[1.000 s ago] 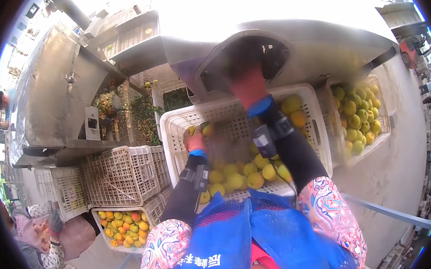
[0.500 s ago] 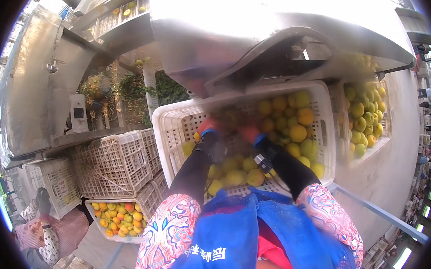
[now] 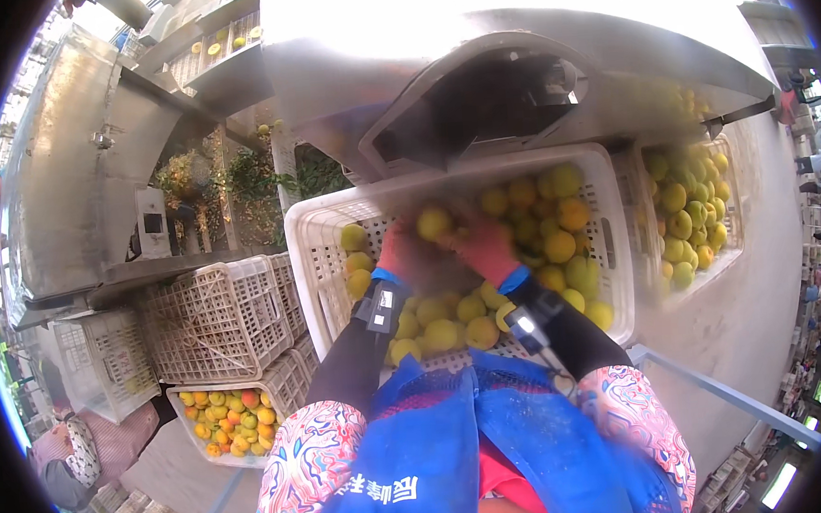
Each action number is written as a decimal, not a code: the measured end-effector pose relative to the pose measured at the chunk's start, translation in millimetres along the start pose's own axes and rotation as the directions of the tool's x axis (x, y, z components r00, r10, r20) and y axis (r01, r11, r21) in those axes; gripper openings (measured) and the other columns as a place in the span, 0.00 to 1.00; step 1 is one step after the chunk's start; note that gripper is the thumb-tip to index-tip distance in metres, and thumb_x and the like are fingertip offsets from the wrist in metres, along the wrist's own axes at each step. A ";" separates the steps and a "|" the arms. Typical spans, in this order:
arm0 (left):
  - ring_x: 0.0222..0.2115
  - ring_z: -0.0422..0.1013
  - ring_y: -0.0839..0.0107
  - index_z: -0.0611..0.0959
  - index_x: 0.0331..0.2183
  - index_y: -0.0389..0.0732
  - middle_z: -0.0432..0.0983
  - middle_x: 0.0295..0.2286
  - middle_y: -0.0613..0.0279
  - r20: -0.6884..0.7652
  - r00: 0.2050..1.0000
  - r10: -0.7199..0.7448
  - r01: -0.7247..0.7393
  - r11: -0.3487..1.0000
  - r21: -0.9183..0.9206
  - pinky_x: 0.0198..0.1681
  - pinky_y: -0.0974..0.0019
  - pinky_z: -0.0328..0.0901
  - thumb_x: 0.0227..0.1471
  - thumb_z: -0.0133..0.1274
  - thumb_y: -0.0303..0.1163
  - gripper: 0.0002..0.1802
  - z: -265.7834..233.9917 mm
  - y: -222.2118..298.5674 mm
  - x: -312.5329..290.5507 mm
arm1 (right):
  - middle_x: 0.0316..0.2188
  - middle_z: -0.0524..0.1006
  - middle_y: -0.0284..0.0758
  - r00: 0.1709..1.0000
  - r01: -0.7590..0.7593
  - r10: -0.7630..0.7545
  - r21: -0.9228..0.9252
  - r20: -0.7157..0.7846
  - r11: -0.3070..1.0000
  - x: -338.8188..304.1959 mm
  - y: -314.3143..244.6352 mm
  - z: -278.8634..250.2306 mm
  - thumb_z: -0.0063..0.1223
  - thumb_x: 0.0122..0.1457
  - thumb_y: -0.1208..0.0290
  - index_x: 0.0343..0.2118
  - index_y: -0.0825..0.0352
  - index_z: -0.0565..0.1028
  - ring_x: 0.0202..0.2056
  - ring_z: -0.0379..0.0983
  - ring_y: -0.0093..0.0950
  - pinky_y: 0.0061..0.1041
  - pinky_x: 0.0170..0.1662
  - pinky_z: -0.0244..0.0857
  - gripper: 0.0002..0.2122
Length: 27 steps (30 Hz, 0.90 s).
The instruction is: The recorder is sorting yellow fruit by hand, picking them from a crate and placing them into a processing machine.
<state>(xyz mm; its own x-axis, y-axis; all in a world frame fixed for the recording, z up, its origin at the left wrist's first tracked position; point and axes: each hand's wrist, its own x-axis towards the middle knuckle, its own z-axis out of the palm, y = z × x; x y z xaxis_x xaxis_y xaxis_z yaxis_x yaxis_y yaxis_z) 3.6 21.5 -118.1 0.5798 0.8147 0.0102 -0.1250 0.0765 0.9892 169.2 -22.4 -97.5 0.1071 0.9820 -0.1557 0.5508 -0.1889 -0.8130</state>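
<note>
Both my hands reach into a white plastic crate of round yellow-green fruit, peach-like in shape. My left hand, in a pinkish glove, is down near the crate's left-middle, its fingers mostly hidden by blur. My right hand, gloved alike, has its fingers curled at the underside of a single raised fruit between the two hands. Fruit lies in a group along the near wall and fills the right side. A short row of fruit lines the left wall.
A metal machine with a dark chute opening overhangs the crate's far edge. Another filled crate stands at right. Stacked crates and a crate of orange-yellow fruit are at left, near a seated person. A blue rail runs at lower right.
Both hands have come up out of the blur, and a fruit now shows between them. More fruit shows along the left wall. The view has shifted slightly.
</note>
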 end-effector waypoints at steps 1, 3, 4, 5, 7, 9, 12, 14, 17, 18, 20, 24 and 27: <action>0.56 0.66 0.53 0.66 0.60 0.41 0.68 0.56 0.50 0.009 1.000 -0.029 0.030 0.969 -0.244 0.59 0.49 0.61 0.63 0.44 0.47 0.30 -1.9 11.2 -5.3 | 0.54 0.74 0.43 1.000 -0.012 0.015 0.146 -0.019 0.989 -5.0 -21.0 -8.2 0.66 0.47 0.53 0.59 0.57 0.71 0.53 0.71 0.46 0.42 0.57 0.64 0.34; 0.57 0.64 0.52 0.67 0.60 0.40 0.65 0.58 0.49 0.079 0.995 -0.064 0.102 0.599 -0.794 0.61 0.49 0.59 0.66 0.38 0.50 0.30 -2.3 23.3 -6.1 | 0.51 0.75 0.45 0.984 0.166 -0.154 0.151 -0.091 0.974 -16.2 -45.8 -21.5 0.68 0.45 0.56 0.60 0.59 0.70 0.52 0.72 0.45 0.40 0.54 0.67 0.36; 0.57 0.64 0.53 0.67 0.59 0.39 0.65 0.58 0.50 0.154 0.979 -0.137 0.197 0.400 -0.895 0.61 0.50 0.59 0.66 0.39 0.51 0.30 -0.3 32.6 -6.7 | 0.50 0.76 0.46 0.964 0.249 -0.231 0.146 -0.129 0.957 -20.7 -50.2 -24.8 0.69 0.44 0.58 0.60 0.60 0.69 0.51 0.73 0.45 0.38 0.53 0.68 0.37; 0.56 0.65 0.54 0.67 0.59 0.39 0.66 0.57 0.50 0.190 0.965 -0.180 0.238 0.297 -0.925 0.61 0.52 0.59 0.66 0.40 0.51 0.30 2.6 42.1 -7.8 | 0.49 0.77 0.46 0.945 0.303 -0.289 0.077 -0.155 0.950 -22.4 -50.5 -22.3 0.69 0.44 0.58 0.60 0.61 0.69 0.49 0.74 0.45 0.39 0.52 0.68 0.37; 0.55 0.66 0.57 0.66 0.60 0.39 0.67 0.56 0.52 0.205 0.945 -0.255 0.259 0.201 -0.945 0.60 0.57 0.61 0.66 0.42 0.49 0.30 9.7 61.4 -14.1 | 0.46 0.78 0.48 0.894 0.401 -0.406 -0.068 -0.190 0.914 -25.5 -55.9 -14.6 0.69 0.44 0.58 0.60 0.63 0.69 0.47 0.75 0.45 0.39 0.50 0.69 0.38; 0.55 0.67 0.59 0.66 0.61 0.40 0.68 0.55 0.53 0.101 0.954 -0.282 0.207 0.374 -0.904 0.59 0.59 0.62 0.67 0.42 0.47 0.29 13.8 67.9 -22.9 | 0.47 0.77 0.48 0.928 0.339 -0.337 -0.015 -0.158 0.941 -29.7 -66.1 -15.5 0.68 0.44 0.58 0.60 0.65 0.68 0.46 0.75 0.47 0.41 0.50 0.67 0.38; 0.55 0.67 0.60 0.66 0.60 0.39 0.69 0.55 0.54 -0.074 0.984 -0.161 0.073 0.750 -0.657 0.60 0.59 0.61 0.68 0.39 0.48 0.28 16.4 77.1 -33.5 | 0.49 0.76 0.48 0.914 0.371 -0.369 -0.022 -0.166 0.928 -37.2 -80.7 -20.8 0.68 0.44 0.59 0.60 0.67 0.67 0.47 0.73 0.47 0.44 0.51 0.65 0.39; 0.55 0.66 0.61 0.66 0.60 0.39 0.69 0.55 0.55 -0.064 0.996 -0.061 0.012 0.815 -0.580 0.61 0.59 0.60 0.68 0.39 0.50 0.30 21.3 92.4 -36.4 | 0.48 0.76 0.49 0.864 0.429 -0.441 -0.103 -0.242 0.898 -43.7 -92.0 -24.6 0.68 0.44 0.60 0.60 0.70 0.67 0.46 0.74 0.48 0.43 0.50 0.66 0.39; 0.55 0.66 0.63 0.68 0.59 0.38 0.69 0.54 0.55 0.037 0.999 -0.035 0.051 0.580 -0.813 0.61 0.60 0.60 0.67 0.41 0.51 0.30 38.0 131.7 -31.1 | 0.45 0.77 0.51 0.751 0.476 -0.546 -0.269 -0.371 0.837 -42.9 -113.1 -34.8 0.69 0.42 0.59 0.57 0.74 0.68 0.43 0.76 0.48 0.40 0.45 0.69 0.39; 0.55 0.66 0.64 0.68 0.58 0.38 0.70 0.54 0.55 0.086 0.996 -0.033 0.092 0.457 -0.885 0.60 0.61 0.60 0.67 0.41 0.51 0.30 39.8 138.6 -29.0 | 0.44 0.77 0.51 0.731 0.486 -0.567 -0.294 -0.380 0.823 -38.5 -114.9 -37.1 0.70 0.42 0.58 0.57 0.75 0.68 0.42 0.76 0.47 0.41 0.45 0.69 0.39; 0.55 0.66 0.65 0.69 0.58 0.38 0.72 0.51 0.56 0.225 0.974 0.008 0.218 0.222 -0.950 0.59 0.63 0.60 0.66 0.42 0.52 0.30 36.3 142.2 -19.9 | 0.42 0.77 0.50 0.722 0.476 -0.571 -0.319 -0.391 0.820 -32.8 -120.5 -42.3 0.69 0.42 0.56 0.56 0.75 0.68 0.41 0.75 0.47 0.42 0.44 0.68 0.39; 0.51 0.70 0.65 0.75 0.53 0.38 0.78 0.44 0.57 -0.156 0.932 -0.327 0.107 0.661 -0.743 0.53 0.62 0.64 0.64 0.46 0.50 0.27 6.9 83.7 -16.4 | 0.40 0.78 0.47 0.667 0.434 -0.587 -0.401 -0.459 0.807 -17.2 -142.3 -49.6 0.68 0.45 0.56 0.54 0.73 0.71 0.38 0.75 0.45 0.42 0.42 0.67 0.36; 0.49 0.71 0.64 0.77 0.52 0.39 0.79 0.42 0.56 -0.322 0.923 -0.209 0.203 0.978 -0.053 0.50 0.62 0.66 0.61 0.51 0.50 0.27 -13.4 30.7 -28.8 | 0.45 0.77 0.45 0.720 0.405 -0.552 -0.392 -0.420 0.826 18.7 -143.3 -47.3 0.68 0.46 0.58 0.55 0.68 0.71 0.44 0.73 0.45 0.43 0.49 0.66 0.33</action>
<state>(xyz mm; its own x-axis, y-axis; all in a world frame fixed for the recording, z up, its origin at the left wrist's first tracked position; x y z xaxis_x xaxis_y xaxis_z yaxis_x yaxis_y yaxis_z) -27.8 8.1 -90.0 0.3020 0.9215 -0.2443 -0.0474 0.2705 0.9616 131.5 23.0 42.6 0.1207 0.8109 0.5725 0.8228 0.2409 -0.5148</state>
